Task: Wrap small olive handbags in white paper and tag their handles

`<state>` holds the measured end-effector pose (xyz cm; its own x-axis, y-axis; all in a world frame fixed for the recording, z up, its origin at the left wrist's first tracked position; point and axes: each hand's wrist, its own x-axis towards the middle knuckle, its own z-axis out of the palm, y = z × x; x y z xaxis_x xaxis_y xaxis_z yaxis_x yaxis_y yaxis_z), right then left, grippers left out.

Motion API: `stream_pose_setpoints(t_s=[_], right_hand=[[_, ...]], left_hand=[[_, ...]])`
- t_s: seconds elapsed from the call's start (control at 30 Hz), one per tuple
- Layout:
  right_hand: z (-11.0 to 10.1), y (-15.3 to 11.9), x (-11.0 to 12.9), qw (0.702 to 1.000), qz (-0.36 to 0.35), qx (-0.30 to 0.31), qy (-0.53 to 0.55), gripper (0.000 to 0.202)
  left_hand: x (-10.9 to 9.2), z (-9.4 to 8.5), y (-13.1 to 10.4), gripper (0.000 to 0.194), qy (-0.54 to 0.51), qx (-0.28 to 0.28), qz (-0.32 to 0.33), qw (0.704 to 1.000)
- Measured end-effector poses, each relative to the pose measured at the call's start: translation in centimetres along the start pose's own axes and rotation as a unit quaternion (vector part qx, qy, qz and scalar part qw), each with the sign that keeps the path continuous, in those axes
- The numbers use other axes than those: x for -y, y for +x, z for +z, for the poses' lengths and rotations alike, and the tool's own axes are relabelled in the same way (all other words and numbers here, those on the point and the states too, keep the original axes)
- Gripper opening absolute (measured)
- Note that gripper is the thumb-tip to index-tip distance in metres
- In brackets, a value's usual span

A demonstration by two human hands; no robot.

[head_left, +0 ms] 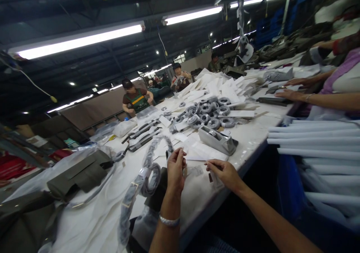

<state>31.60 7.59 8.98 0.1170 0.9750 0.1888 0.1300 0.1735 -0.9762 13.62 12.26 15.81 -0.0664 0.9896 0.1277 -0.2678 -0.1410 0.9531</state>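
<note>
My left hand (176, 166), with a silvery bracelet at the wrist, is closed in a pinch above the table edge; whatever its fingertips hold is too small to make out. To its right, my right hand (225, 175) pinches thumb and finger together. A clear plastic piece (216, 181) with a small brown patch shows just under the right fingers; I cannot tell whether they grip it. Beyond both hands stands a grey tape dispenser (216, 139). Left of my left hand lies a plastic-wrapped strap (129, 196) with a buckle, beside a wrapped coil (152, 179).
Wrapped coiled straps (206, 112) are heaped mid-table before a pile of white sheets (219, 82). Olive bags (80, 174) lie at left. White rolls (315, 142) stick out over a blue bin (289, 185) at right. A co-worker's arms (317, 95) reach in from the right; other people work across the table.
</note>
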Motion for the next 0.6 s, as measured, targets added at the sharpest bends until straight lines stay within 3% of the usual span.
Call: stream_pose_setpoints(t_s=[0.2,0.43,0.6], right_hand=[[0.0,-0.1,0.8,0.999,0.030,-0.024,0.019,0.040],[0.5,0.1,1.0,0.995,0.052,-0.005,0.083,0.038],[0.3,0.2,0.5,0.981,0.089,-0.009,0.173,0.038]], left_hand=[[2.1,-0.9,0.1,0.051,0.161,0.029,0.058,0.985],[3.2,0.1,-1.8,0.016,0.259,0.167,0.094,0.947],[3.3,0.5,-2.7,0.011,0.279,0.164,0.115,0.939]])
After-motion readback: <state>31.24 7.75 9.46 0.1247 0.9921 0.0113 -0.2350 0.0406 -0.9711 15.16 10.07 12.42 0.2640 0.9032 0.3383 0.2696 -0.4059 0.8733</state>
